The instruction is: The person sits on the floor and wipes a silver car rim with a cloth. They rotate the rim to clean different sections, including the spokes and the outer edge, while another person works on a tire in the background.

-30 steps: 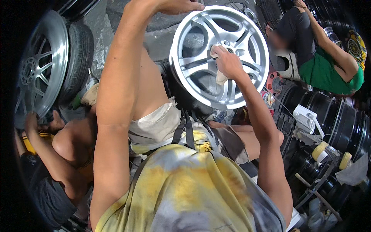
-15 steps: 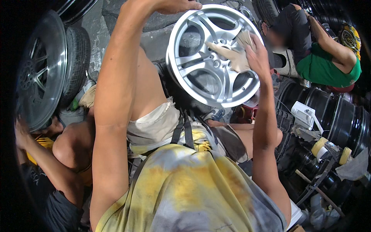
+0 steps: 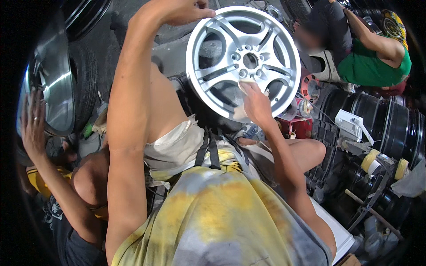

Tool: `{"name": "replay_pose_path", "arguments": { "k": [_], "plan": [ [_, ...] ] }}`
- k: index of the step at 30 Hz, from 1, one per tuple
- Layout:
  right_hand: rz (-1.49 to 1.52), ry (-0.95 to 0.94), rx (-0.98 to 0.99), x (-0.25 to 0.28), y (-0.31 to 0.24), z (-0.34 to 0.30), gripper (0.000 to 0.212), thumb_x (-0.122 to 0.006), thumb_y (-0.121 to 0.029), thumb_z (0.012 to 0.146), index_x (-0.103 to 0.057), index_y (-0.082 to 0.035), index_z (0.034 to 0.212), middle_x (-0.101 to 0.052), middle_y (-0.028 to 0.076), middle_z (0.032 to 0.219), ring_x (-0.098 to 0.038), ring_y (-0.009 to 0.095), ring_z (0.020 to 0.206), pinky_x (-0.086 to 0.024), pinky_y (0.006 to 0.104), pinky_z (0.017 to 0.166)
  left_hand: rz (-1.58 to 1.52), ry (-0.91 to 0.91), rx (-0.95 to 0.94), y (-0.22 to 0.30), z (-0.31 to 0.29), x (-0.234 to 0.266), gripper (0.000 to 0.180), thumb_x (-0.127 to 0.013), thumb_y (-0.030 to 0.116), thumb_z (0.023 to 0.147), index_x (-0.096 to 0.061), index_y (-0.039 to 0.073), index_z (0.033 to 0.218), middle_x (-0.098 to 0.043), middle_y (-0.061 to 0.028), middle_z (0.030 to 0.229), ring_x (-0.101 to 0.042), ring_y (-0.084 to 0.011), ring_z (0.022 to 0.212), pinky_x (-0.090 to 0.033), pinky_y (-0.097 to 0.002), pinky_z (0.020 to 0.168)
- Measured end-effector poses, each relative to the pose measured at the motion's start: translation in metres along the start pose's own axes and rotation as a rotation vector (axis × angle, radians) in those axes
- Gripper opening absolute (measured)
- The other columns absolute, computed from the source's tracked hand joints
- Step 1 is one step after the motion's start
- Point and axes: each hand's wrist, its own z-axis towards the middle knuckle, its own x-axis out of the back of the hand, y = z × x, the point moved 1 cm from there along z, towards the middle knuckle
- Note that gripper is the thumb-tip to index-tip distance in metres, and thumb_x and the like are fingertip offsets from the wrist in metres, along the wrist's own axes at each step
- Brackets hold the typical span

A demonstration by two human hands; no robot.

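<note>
A silver alloy wheel rim [image 3: 238, 65] with paired spokes stands tilted in front of me, its face toward me. My left hand [image 3: 188, 12] is at its upper left edge, fingers curled and the tips against the outer lip; part of this hand is cut off by the picture's top. On the lower spokes, below the centre hole, my right hand [image 3: 257, 104] presses a beige cloth [image 3: 240, 112]. The cloth shows at the fingertips and hangs out beside the hand over the rim's lower lip.
At left a co-worker's hand [image 3: 33, 128] is against another large wheel [image 3: 60, 97], beside a tyre [image 3: 84, 84]. A person in a green top [image 3: 372, 64] sits at upper right. Black rims [image 3: 381, 122] line the right side, near a red container [image 3: 301, 126].
My right hand has swept the cloth from the right spokes down and left to the lower spokes. The rim has shifted slightly left, my left hand with it. The co-worker's hand has risen.
</note>
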Motion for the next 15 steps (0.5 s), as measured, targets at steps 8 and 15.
{"name": "replay_pose_path", "arguments": {
  "k": [8,15],
  "plan": [
    [-0.354,-0.153,0.278,0.014,0.045,0.052,0.045,-0.053,-0.004,0.087,-0.053,-0.010,0.133,-0.063,0.014,0.119,-0.069,0.038,0.077,-0.056,0.0456,0.064,-0.026,-0.008,-0.104,0.004,0.013,-0.013,0.042,-0.064,0.040,0.094,-0.074,0.003,0.110,-0.074,-0.0213,0.104,-0.071,-0.0381,0.099,-0.055,-0.0436,0.086],
    [-0.258,0.132,-0.036,-0.025,-0.001,0.043,0.032,-0.055,-0.008,0.092,-0.056,-0.004,0.124,-0.063,0.018,0.116,-0.068,0.039,0.085,-0.055,0.0481,0.070,-0.014,-0.015,-0.100,0.006,-0.001,0.000,0.041,-0.064,0.040,0.093,-0.074,0.005,0.110,-0.074,-0.0215,0.104,-0.071,-0.0375,0.097,-0.055,-0.0442,0.085]
  ]
}}
